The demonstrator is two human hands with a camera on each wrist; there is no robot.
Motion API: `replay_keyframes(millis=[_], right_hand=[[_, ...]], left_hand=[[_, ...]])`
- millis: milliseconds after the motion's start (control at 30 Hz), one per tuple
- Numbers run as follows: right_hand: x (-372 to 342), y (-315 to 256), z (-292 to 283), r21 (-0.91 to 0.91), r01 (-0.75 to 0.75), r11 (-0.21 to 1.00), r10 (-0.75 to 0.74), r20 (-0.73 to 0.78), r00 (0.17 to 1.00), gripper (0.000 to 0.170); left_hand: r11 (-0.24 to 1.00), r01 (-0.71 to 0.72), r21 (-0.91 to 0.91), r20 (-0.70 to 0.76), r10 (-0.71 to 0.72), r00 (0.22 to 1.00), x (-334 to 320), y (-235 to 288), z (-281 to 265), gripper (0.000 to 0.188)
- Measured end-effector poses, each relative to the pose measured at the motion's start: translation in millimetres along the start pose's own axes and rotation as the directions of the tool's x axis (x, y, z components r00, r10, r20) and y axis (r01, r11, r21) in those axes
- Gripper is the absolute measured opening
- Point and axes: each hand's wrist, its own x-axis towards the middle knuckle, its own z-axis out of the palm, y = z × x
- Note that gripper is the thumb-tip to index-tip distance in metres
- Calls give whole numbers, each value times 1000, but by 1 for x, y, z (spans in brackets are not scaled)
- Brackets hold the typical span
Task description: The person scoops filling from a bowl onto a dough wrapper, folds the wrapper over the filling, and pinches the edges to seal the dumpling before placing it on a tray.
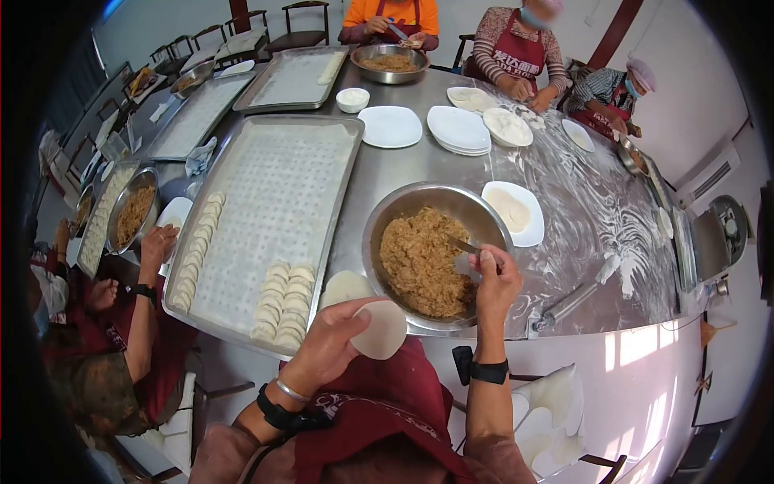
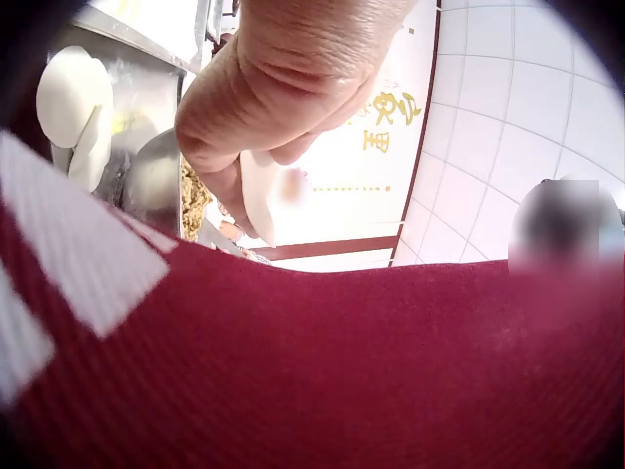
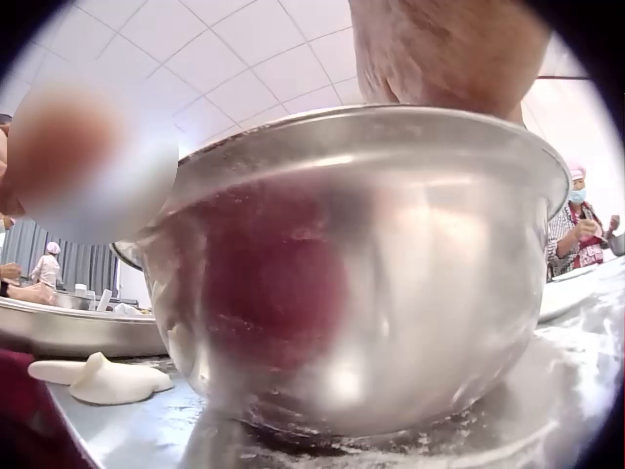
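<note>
A round dough wrapper (image 1: 380,330) is pinched by the left hand (image 1: 329,343), in front of the apron and left of the steel bowl (image 1: 484,211). The left wrist view shows the left hand (image 2: 283,83) with its fingers curled round the wrapper (image 2: 258,195). Brown filling (image 1: 419,258) fills much of the bowl. Over the bowl's right side, the right hand (image 1: 497,282) grips a flat metal tool (image 1: 463,244) whose tip is at the filling. In the right wrist view the bowl (image 3: 391,264) hides the fingers of the right hand (image 3: 449,54).
A large tray (image 1: 266,173) with rows of dumplings (image 1: 284,302) lies to the left. More wrappers (image 1: 347,287) lie between tray and bowl. A plate (image 1: 528,234) stands right of the bowl, a rolling pin (image 1: 568,305) near the table's front edge. Other people work around the table.
</note>
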Motion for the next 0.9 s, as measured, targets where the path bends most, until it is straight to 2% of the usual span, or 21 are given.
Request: replay_keyframes(millis=[67, 133, 367, 433, 567, 633, 833, 867, 900], right_hand=[[-3, -1, 1, -11, -36, 999, 36, 11, 999, 15], [-7, -3, 3, 169, -84, 982, 82, 17, 996, 17], [-7, -1, 2, 328, -226, 917, 239, 2, 971, 18], [-7, -2, 2, 409, -290, 865, 318, -2, 948, 18], [-6, -5, 0, 505, -340, 793, 384, 18, 923, 18], [-8, -12, -1, 585, -381, 716, 437, 50, 898, 19], [-32, -43, -1, 658, -428, 620, 407, 197, 892, 20], [-39, -49, 1, 653, -440, 617, 412, 210, 887, 20], [-47, -54, 4, 626, -398, 671, 354, 202, 913, 20]], left_hand=[[1000, -4, -15, -4, 4, 1000, 1, 0, -1, 36], [1000, 19, -9, 33, -18, 999, 5, -3, -6, 37], [999, -42, -26, -2, 42, 999, 7, 1, -3, 36], [998, -41, -41, -13, 41, 999, 8, 5, -2, 38], [996, -59, -62, 8, 59, 998, 16, 9, -7, 40], [990, -90, -107, -3, 90, 996, 21, 11, -5, 41], [957, -173, -233, -4, 177, 984, 41, 5, -4, 44], [952, -172, -252, 23, 184, 983, 43, 4, -6, 45], [950, -179, -255, 8, 188, 982, 44, 3, -5, 45]])
